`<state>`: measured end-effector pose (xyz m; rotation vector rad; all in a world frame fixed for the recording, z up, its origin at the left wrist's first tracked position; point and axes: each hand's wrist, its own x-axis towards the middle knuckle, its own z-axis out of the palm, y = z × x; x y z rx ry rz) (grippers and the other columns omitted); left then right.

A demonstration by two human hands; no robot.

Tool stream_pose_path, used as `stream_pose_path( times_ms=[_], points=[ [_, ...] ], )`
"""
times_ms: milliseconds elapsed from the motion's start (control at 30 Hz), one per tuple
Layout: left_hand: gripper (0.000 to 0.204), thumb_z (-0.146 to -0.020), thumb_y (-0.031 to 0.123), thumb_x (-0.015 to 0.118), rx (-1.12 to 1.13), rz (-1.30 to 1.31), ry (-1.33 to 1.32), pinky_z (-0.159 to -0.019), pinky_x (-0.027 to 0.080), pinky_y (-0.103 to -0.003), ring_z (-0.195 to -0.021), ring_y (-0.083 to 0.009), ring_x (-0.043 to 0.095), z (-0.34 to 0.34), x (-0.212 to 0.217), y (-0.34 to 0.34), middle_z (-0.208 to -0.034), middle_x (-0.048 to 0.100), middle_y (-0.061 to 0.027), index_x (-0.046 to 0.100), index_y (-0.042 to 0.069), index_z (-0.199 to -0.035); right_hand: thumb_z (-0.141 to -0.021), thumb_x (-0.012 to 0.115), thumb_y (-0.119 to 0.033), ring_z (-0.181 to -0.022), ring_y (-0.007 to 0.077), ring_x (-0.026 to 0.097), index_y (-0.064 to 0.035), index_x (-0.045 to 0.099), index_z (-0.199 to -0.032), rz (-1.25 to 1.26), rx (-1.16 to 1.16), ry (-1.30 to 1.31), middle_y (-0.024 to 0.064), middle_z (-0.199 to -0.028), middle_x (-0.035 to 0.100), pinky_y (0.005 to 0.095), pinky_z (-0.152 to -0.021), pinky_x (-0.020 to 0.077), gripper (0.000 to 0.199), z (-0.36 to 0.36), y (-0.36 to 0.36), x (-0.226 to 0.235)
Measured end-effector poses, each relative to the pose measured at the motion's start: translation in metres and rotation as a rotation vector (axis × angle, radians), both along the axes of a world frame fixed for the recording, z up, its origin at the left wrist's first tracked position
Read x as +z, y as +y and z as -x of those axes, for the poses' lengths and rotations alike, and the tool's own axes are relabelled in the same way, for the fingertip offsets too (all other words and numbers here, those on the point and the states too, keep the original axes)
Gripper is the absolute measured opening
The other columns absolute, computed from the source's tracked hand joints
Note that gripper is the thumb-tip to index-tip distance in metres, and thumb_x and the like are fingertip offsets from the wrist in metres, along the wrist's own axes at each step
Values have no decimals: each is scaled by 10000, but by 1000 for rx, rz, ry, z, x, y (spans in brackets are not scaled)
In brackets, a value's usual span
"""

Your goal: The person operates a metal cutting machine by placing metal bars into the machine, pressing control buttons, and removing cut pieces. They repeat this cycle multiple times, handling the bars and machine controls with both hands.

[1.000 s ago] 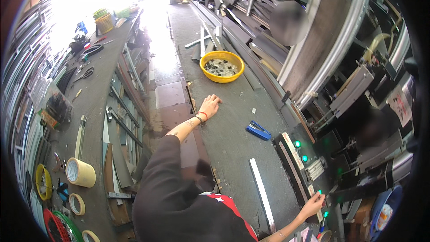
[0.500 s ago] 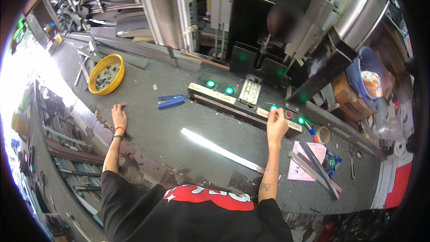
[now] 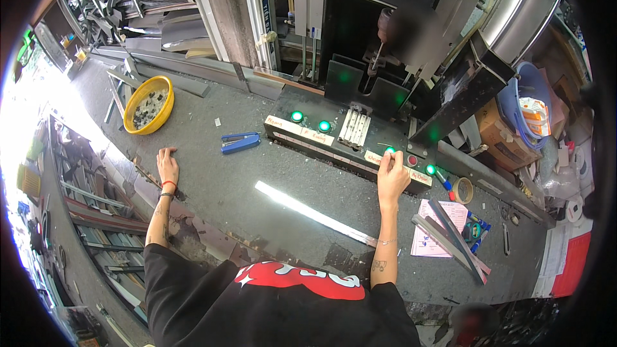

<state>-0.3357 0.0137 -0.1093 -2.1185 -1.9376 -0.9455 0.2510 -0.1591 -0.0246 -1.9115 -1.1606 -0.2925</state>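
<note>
Head view: right hand (image 3: pixel 392 177) up on the black control panel (image 3: pixel 334 138), fingers (image 3: pixel 385 157) bunched together at a lit green button (image 3: pixel 389 150), probably pressing it, though contact hard to make out. Left hand (image 3: pixel 168 166) flat on the grey workbench (image 3: pixel 218 186), fingers slightly spread, blue stapler-like tool (image 3: pixel 240 142) near, not touched.

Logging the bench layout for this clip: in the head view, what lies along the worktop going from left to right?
Yellow bowl → left hand flat on the worktop → blue stapler → long metal strip → right hand at the control panel → paper sheet → tape roll.
</note>
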Motion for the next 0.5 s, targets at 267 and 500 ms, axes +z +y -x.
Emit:
stream_pose_path(
  times_ms=[267,500],
  points=[
    [298,-761,-34,470,1,2,10,-911,413,-403,-1004,-312,515,2,-1,0,-1045,535,-125,594,60,-1015,-918,546,-222,-507,352,597,-74,537,-836,-1,-12,5,144,-542,576,443,-460,417,170,0,0,-1],
    [303,-755,-45,471,-2,-1,15,-907,413,-403,-997,-312,516,1,0,0,-1045,533,-123,592,62,-1012,-920,547,-222,-509,347,602,-72,534,-837,-10,-10,19,143,-540,577,438,-466,423,172,0,1,-1]
  ],
)
